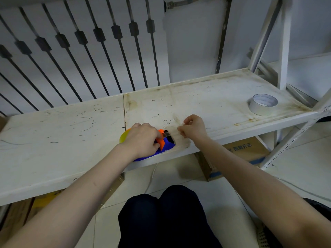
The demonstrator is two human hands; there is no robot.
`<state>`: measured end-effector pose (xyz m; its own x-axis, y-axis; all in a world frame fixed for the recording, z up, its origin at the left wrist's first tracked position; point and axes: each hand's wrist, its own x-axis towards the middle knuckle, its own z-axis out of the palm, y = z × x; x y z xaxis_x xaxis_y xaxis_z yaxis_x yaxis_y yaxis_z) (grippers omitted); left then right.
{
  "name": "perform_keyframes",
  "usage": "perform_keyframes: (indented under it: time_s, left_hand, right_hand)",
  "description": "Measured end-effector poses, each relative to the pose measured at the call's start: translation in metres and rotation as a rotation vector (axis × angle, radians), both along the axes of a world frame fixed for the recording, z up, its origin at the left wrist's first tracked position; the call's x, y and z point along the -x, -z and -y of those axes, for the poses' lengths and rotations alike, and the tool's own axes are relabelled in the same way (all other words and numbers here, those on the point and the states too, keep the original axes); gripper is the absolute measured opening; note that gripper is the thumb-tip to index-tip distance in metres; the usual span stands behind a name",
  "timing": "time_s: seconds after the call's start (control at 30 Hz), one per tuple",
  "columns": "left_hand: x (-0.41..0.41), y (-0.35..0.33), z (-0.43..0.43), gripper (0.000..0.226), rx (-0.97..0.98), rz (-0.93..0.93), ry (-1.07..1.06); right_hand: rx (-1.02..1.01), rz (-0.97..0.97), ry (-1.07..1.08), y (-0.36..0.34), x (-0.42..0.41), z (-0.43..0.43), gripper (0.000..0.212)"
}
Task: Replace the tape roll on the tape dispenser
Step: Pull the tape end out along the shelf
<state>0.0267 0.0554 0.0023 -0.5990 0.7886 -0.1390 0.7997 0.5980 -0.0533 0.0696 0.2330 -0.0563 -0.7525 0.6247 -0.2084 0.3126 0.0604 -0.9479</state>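
A: Where is the tape dispenser (165, 143) now?

B: It lies at the front edge of the white shelf (206, 97), partly over the edge. The left hand (141, 139) is clenched around its orange and blue body, and a yellow roll (124, 136) shows just behind that hand.

A: And the right hand (194, 128)?

B: Its fingers are pinched together just beside the cutter end. I think it holds a clear strip of tape (176, 136) pulled from the dispenser, but the strip is very faint.

A: What could go wrong from here?

B: The dispenser could slip off the shelf if the pull is strong, because part of it hangs over the edge. Also the thin strip could fold and stick on itself.

A: Any containers?

B: Only a cardboard box (241, 151) on the floor under the shelf; I cannot see what is inside. A grey tape roll (263, 104) sits well apart, at the right end of the shelf.
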Motion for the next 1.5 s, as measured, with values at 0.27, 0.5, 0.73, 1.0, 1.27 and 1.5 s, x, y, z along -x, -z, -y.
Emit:
perform_keyframes:
  time_s: [0.27,0.5,0.73,1.0,1.27,1.5]
  left_hand:
    - [0.000,0.004,-0.002,0.033,0.064,-0.082,0.033]
    - [-0.004,0.004,-0.004,0.040,0.115,-0.200,0.084]
    - [-0.006,0.004,-0.010,0.026,0.102,-0.219,0.032]
    - [-0.005,0.007,-0.018,0.022,0.245,-0.290,0.029]
    - [-0.018,0.000,-0.034,0.031,0.527,-0.376,0.085]
    - [-0.017,0.006,-0.019,0.038,0.225,-0.327,0.034]
  right_hand:
    - [-0.089,-0.096,0.045,0.011,0.004,0.003,0.022]
    - [-0.050,-0.070,0.081,0.017,0.015,0.006,0.019]
    - [-0.138,-0.076,0.036,0.012,0.026,0.003,0.019]
    - [-0.233,-0.093,-0.031,0.002,0.045,0.010,0.016]
    - [-0.311,-0.068,-0.089,0.010,0.048,0.009,0.016]
    - [-0.152,-0.090,-0.020,0.015,0.035,-0.008,0.020]
